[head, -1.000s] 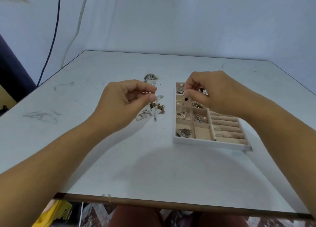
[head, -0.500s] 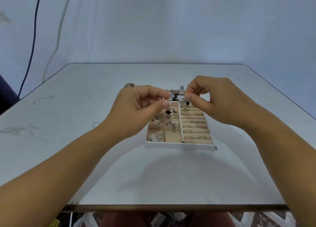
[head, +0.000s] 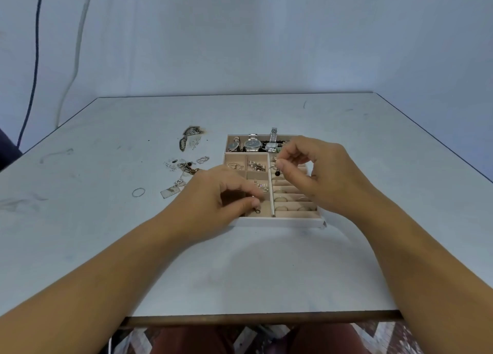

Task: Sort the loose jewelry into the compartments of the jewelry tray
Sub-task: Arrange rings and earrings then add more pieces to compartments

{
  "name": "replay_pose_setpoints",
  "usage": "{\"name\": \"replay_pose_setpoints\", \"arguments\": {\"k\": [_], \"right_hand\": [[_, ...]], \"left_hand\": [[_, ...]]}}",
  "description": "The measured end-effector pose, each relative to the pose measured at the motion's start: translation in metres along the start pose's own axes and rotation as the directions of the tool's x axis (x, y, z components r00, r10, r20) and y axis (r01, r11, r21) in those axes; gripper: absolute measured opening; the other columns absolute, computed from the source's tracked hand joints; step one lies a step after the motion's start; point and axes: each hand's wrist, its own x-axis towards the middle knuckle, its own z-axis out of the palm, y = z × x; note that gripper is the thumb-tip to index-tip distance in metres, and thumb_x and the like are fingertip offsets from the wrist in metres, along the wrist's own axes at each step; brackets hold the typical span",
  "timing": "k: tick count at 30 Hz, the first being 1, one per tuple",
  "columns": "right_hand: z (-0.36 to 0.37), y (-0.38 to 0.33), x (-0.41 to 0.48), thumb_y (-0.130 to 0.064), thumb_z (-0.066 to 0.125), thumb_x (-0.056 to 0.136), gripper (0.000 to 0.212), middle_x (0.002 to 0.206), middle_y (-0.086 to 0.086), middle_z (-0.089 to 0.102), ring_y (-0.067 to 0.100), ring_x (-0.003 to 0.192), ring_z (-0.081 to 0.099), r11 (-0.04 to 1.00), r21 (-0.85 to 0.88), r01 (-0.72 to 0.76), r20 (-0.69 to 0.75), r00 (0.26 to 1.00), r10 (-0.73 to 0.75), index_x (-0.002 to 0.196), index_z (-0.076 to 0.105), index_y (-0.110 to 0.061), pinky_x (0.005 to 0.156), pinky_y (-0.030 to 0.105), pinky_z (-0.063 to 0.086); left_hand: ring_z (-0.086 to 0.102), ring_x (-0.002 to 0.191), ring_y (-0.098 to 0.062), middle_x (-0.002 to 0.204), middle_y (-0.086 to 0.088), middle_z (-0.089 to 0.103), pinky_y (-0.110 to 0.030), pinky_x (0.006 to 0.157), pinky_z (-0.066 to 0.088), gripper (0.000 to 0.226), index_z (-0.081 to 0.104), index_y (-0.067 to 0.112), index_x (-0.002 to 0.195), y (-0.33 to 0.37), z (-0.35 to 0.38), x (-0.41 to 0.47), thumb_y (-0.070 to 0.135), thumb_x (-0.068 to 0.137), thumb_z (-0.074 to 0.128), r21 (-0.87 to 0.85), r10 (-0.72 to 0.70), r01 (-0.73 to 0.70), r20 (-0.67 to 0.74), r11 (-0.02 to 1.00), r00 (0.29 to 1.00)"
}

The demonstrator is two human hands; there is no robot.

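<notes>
white table [head: 266, 260], scuffed, set against a plain pale wall. jewelry tray [head: 280, 222] sits at centre, partly under my hands.

done, as seen: watches [head: 252, 144] lie across the far long compartment. small earrings [head: 257, 166] occupy the square cells on the tray's left half. several rings [head: 281, 199] stand in the padded slots on the right half.

in hand: my left hand [head: 213, 193] has thumb and forefinger pinched together on a small hooped piece [head: 256, 211], low over the near cell just left of the centre divider. whether it touches the lining i cannot tell. my right hand [head: 317, 172] has thumb and forefinger closed on a black bead piece [head: 277, 173], which hangs over the far end of the ring slots, beside the divider.

outstanding: a loose pile [head: 186, 166] of chains and charms lies on the table left of the tray, with a second cluster [head: 190, 137] beyond it and a single thin hoop [head: 138, 192] nearer me, apart from both.

judgement: roughly past halfway. neither held piece is set down yet, and the pile remains to be sorted.
</notes>
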Motion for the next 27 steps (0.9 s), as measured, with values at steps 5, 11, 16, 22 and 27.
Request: {"name": "replay_pose_setpoints", "arguments": {"k": [5,11,16,22,27], "right_hand": [[0.003,0.004,-0.002,-0.015,0.064,0.087,0.002,0.076,-0.011,0.064,0.003,0.075,0.058,1.0,0.011,-0.003,0.016,1.0,0.002,0.085,0.064,-0.016,0.071,0.009,0.042],[0.005,0.003,-0.005,-0.016,0.063,0.088,0.004,0.077,-0.011,0.064,0.006,0.077,0.059,0.999,0.023,-0.025,0.046,0.999,0.024,0.085,0.064,-0.018,0.073,0.016,0.047],[0.01,-0.002,-0.006,-0.017,0.063,0.088,0.004,0.078,-0.011,0.064,0.007,0.077,0.06,0.998,0.062,-0.009,0.059,0.998,0.006,0.085,0.064,-0.019,0.071,0.016,0.047],[0.024,-0.004,-0.008,-0.02,0.065,0.085,0.003,0.078,-0.017,0.059,0.002,0.081,0.055,0.998,0.029,0.054,0.121,0.991,-0.057,0.082,0.064,-0.02,0.071,0.012,0.04],[0.037,0.005,-0.01,-0.03,0.068,0.077,0.005,0.094,-0.009,0.057,0.017,0.096,0.049,0.988,-0.15,0.029,0.14,0.99,-0.008,0.076,0.069,-0.024,0.082,0.038,0.044]], "left_hand": [[0.051,0.114,-0.01,0.107,0.02,0.064,-0.031,0.096,0.042,0.029,0.071,0.032,0.105,-0.013,-0.006,0.0,0.043,0.078,0.07,0.161,0.043,-0.034,-0.053,0.986,0.998],[0.011,0.143,0.002,0.149,0.023,0.031,-0.039,0.115,0.024,0.087,0.041,0.036,0.14,-0.025,-0.029,-0.005,0.076,0.065,0.061,0.22,-0.075,0.039,0.155,0.975,0.985],[0.013,0.142,0.005,0.154,0.02,0.02,-0.038,0.116,0.025,0.102,0.029,0.035,0.146,-0.032,-0.03,-0.005,0.083,0.06,0.058,0.345,-0.138,0.054,0.224,0.937,0.965],[0.023,0.138,0.005,0.152,0.02,0.026,-0.032,0.114,0.028,0.1,0.035,0.034,0.144,-0.033,-0.027,-0.006,0.082,0.059,0.06,0.318,-0.108,0.045,0.186,0.947,0.977],[0.024,0.138,0.005,0.152,0.02,0.026,-0.028,0.112,0.028,0.099,0.036,0.034,0.143,-0.032,-0.027,-0.005,0.081,0.059,0.06,0.317,-0.106,0.043,0.183,0.947,0.977]]}}
